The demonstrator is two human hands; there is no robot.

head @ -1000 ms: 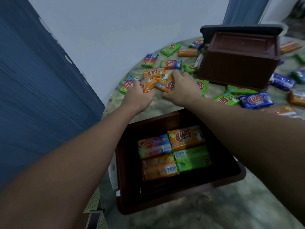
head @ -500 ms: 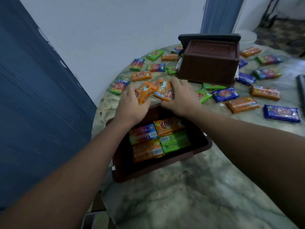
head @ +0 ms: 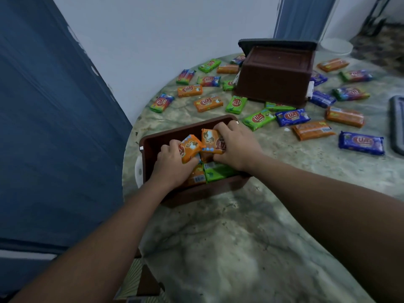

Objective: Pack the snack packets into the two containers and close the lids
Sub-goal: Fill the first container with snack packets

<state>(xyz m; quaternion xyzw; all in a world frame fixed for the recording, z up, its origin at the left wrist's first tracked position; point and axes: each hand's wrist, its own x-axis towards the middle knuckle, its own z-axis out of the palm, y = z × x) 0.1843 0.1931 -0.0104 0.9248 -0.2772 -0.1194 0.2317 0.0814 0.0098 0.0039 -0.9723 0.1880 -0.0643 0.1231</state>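
An open brown container (head: 153, 142) sits near the table's left edge with several snack packets lying flat inside, a green one (head: 216, 171) showing. My left hand (head: 172, 166) grips an orange packet (head: 189, 147) over the container. My right hand (head: 236, 146) grips a second orange packet (head: 211, 138) beside it, also above the opening. Both packets are tilted and touch each other. A second brown container (head: 275, 73) stands upside down at the back on a dark lid (head: 277, 43). Many loose packets lie around it.
The round marble table (head: 229, 237) ends at a blue curtain on the left and a white wall behind. Loose packets include an orange one (head: 208, 103), a green one (head: 259, 118) and a blue one (head: 361, 142). A dark grey lid (head: 396, 123) lies at the right edge.
Both hands have carried the two orange packets back from the table beyond the container to over its opening. The view has pulled back, showing more of the table.
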